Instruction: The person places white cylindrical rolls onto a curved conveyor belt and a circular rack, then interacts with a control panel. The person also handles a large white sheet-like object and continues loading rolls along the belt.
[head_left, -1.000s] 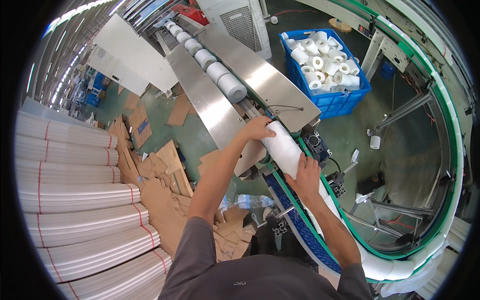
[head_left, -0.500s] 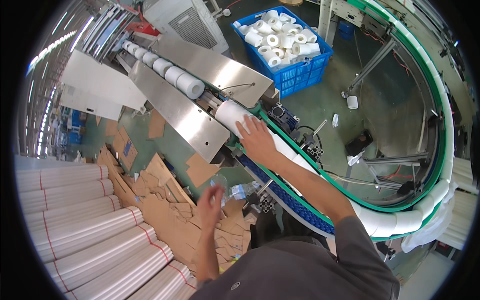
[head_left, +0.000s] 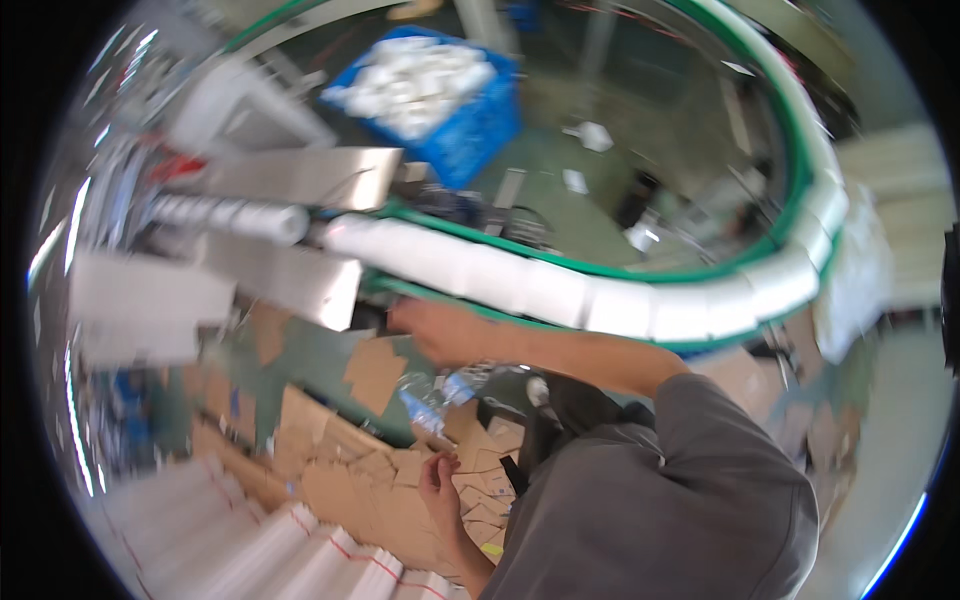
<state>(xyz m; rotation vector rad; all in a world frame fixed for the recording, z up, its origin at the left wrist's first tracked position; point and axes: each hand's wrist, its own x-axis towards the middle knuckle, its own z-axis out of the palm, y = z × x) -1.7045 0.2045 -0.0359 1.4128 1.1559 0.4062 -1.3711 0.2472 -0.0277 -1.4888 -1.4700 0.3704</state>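
My right hand (head_left: 435, 332), smeared by motion, is at the near side of the curved conveyor (head_left: 640, 272), just below its green edge. Its fingers cannot be made out clearly. A line of white paper rolls (head_left: 550, 288) runs end to end along this conveyor, close above my right forearm. My left hand (head_left: 440, 474) hangs lower down over the cardboard, away from the rolls. Its fingers are loosely bent and partly apart, and nothing shows in them.
Another row of rolls (head_left: 235, 218) lies between metal guards (head_left: 285, 275) at the left. A blue crate (head_left: 470, 140) full of rolls stands beyond the conveyor. Cardboard pieces (head_left: 350, 495) and plastic bottles (head_left: 420, 408) litter the floor. Long white tubes (head_left: 310, 555) are stacked at lower left.
The view has swung, so conveyor and crate sit differently. My right hand has come off the rolls to the conveyor's near side. My left hand appears lower.
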